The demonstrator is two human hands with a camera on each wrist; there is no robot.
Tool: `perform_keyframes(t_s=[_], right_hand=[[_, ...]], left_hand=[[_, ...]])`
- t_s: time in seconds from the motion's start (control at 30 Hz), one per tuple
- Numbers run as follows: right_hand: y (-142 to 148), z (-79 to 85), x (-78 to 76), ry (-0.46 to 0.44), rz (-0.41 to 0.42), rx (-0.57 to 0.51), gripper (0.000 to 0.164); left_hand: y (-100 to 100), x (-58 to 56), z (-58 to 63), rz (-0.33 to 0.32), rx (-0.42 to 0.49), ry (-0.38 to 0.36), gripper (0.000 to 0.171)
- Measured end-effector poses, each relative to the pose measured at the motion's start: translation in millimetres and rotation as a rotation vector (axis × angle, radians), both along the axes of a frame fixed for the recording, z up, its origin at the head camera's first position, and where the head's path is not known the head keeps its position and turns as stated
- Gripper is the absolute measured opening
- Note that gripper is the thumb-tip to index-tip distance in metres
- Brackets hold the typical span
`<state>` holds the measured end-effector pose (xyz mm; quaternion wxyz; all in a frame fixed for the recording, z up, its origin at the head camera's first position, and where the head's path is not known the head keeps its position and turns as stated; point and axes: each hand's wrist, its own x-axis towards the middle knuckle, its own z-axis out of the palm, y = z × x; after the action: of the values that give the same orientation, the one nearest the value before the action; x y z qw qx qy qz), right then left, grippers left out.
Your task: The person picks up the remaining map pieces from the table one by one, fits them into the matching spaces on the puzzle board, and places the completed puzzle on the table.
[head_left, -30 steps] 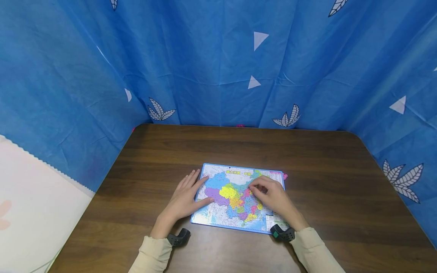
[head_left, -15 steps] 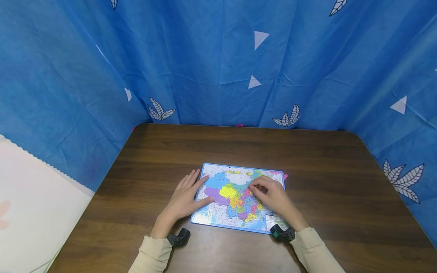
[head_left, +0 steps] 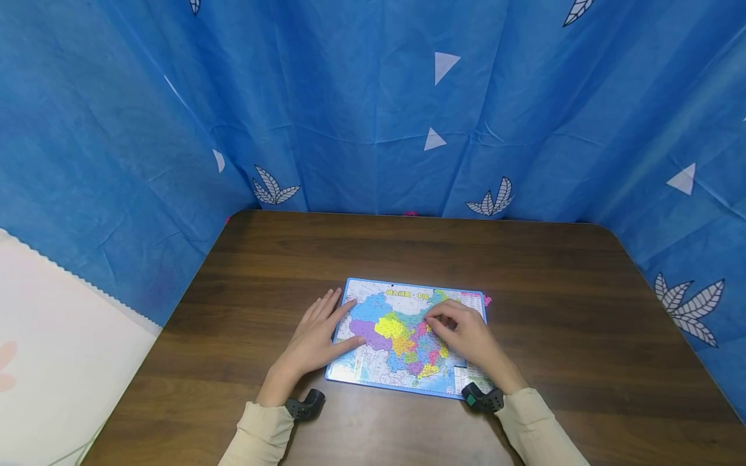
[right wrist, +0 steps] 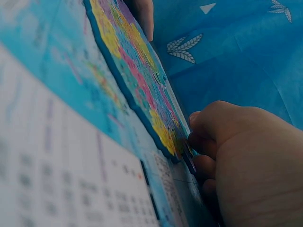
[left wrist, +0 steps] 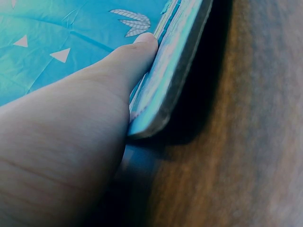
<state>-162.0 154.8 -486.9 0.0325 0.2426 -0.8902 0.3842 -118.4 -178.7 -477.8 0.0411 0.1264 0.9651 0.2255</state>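
Note:
A China map puzzle board [head_left: 364,380] with a blue rim lies on the wooden table, its coloured province pieces [head_left: 373,331] raised above the base in the right wrist view. My left hand [head_left: 317,340] rests flat over the board's left side, thumb on the map and fingers spread past the edge. In the left wrist view the thumb [left wrist: 137,52] lies along the board's edge. My right hand [head_left: 466,330] has curled fingers and thumb together at the map's right part. It pinches a small puzzle piece [right wrist: 189,162], of which a thin dark edge shows; the rest is hidden.
A small pink piece [head_left: 487,300] lies by the board's upper right edge. The brown table [head_left: 408,249] extends around the board, with a blue curtain [head_left: 373,110] behind and at the sides. A pale cloth [head_left: 64,349] hangs at the left.

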Motion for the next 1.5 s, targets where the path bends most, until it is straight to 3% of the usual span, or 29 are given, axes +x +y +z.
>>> perform_keyframes(t_s=[1.5], right_hand=[[-0.4,2.7,0.4,-0.005,0.001,-0.016,0.013]], left_hand=[[-0.2,-0.5,0.7,-0.008,0.012,-0.007,0.084]])
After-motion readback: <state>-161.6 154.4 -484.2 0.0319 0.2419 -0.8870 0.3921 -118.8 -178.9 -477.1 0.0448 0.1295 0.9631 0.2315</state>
